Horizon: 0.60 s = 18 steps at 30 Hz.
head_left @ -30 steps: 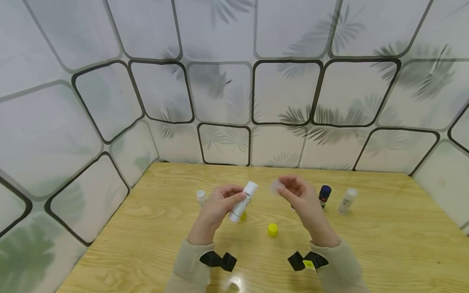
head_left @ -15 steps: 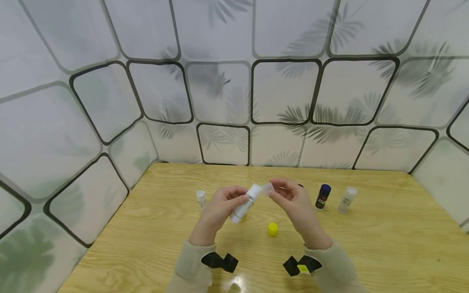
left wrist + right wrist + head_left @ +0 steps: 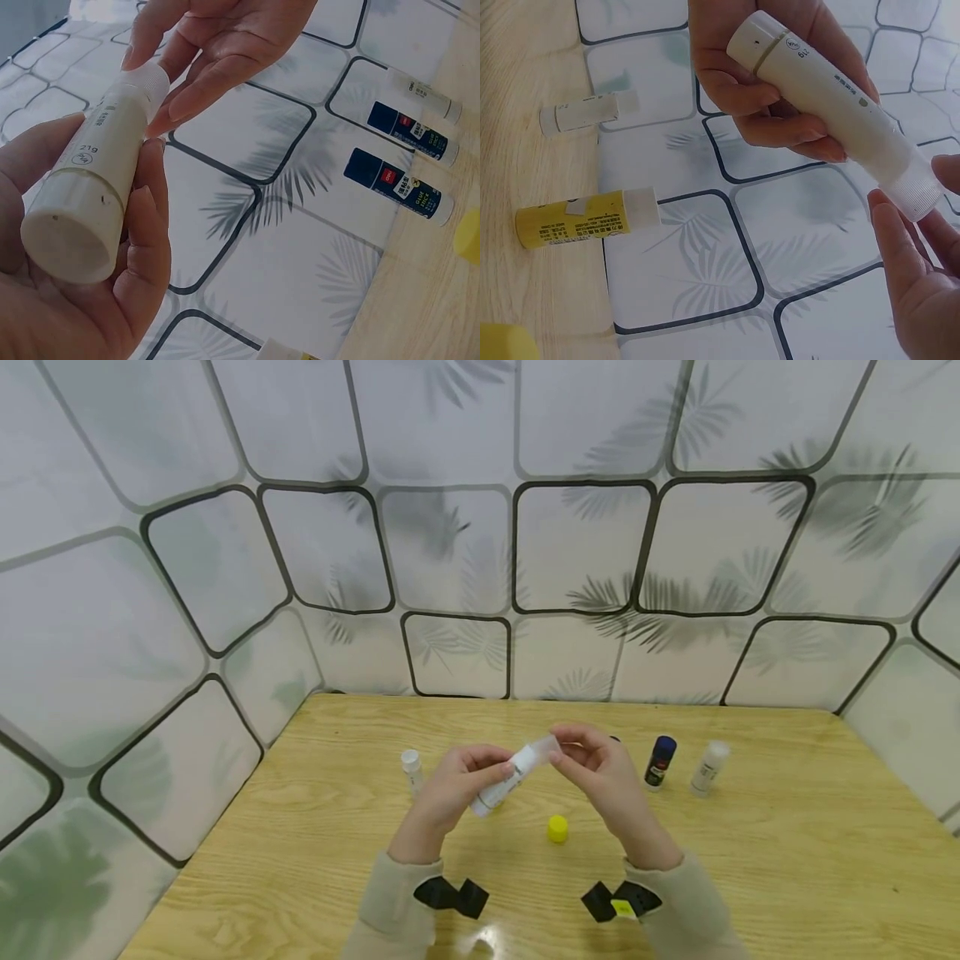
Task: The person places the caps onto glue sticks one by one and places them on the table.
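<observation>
At nine o'clock from the lifted work, a slim white plastic tube stands upright on the wood-grain table. Next comes the left hand, fingers and thumb wrapped round a thick white cylindrical tube marked 21g; it hangs above the table, tilted towards half past one, probably to offer its upper end. A yellow printed cylinder stands behind it. Over that upper end sits a translucent ribbed plastic cap. At half past four, a short yellow cap rests, seemingly set aside. The right hand pinches the translucent cap by thumb and fingertips, likely for fine control. Towards three o'clock stand two navy-blue glue sticks, then a pale capped white tube, perhaps parked clear of the hands.
</observation>
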{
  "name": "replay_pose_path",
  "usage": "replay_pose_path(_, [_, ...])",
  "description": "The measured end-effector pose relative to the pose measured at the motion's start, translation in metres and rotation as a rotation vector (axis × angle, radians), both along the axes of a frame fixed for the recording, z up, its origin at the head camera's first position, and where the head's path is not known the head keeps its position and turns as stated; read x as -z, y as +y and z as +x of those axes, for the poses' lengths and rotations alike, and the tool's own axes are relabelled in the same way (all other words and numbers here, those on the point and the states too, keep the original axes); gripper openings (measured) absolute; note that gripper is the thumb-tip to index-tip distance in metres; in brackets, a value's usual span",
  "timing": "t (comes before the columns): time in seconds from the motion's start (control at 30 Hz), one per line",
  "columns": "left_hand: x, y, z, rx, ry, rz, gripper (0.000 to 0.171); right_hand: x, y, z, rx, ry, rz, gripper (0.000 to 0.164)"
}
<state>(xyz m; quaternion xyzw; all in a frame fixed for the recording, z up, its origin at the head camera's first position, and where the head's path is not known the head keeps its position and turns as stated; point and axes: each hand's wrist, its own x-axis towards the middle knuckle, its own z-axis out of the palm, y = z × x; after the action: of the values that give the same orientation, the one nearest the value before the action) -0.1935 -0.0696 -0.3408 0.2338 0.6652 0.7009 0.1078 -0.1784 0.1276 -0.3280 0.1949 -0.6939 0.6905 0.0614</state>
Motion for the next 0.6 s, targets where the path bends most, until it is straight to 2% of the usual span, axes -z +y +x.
replay_pose_path(0.23, [0.0001,0.0009,0.0007,-0.001,0.013,-0.018,0.029,0.0005,0.0023,-0.0009,-0.026,0.014,0.04,0.03])
replay_pose_path(0.6, [0.0009,0.0015,0.0004,0.025,0.034,-0.025,0.029,-0.0008,0.0067,0.0004,-0.063,-0.017,0.122,0.03])
